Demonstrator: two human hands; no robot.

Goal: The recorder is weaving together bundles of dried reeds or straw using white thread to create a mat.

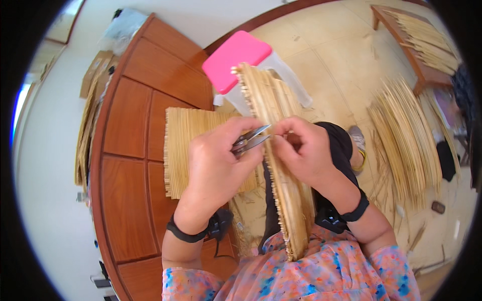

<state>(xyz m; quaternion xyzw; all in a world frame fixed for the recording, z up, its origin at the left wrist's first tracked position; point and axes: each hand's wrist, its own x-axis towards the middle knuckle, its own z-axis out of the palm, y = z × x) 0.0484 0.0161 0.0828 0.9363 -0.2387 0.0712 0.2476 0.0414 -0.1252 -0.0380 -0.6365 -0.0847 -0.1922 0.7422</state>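
My left hand (216, 159) is closed round small metal snips (251, 139), their open blades pointing right at the bound edge of a long bundle of dry straw-coloured reeds (259, 88). This bundle stands on edge over my lap, running away from my body. Against that edge, just right of the blade tips, my right hand (303, 150) is closed in a pinch; what its fingertips hold is too small to make out. Behind my left hand lies a flat stack of woven reed mat (181, 150).
A pink-topped stool (233, 55) stands ahead, beside a wooden panelled piece (125, 210) along the left. At right, loose reed strips (406, 140) lie on the tiled floor (321, 30), below a wooden bench (429, 78) holding more strips. My shoe (357, 134) rests near them.
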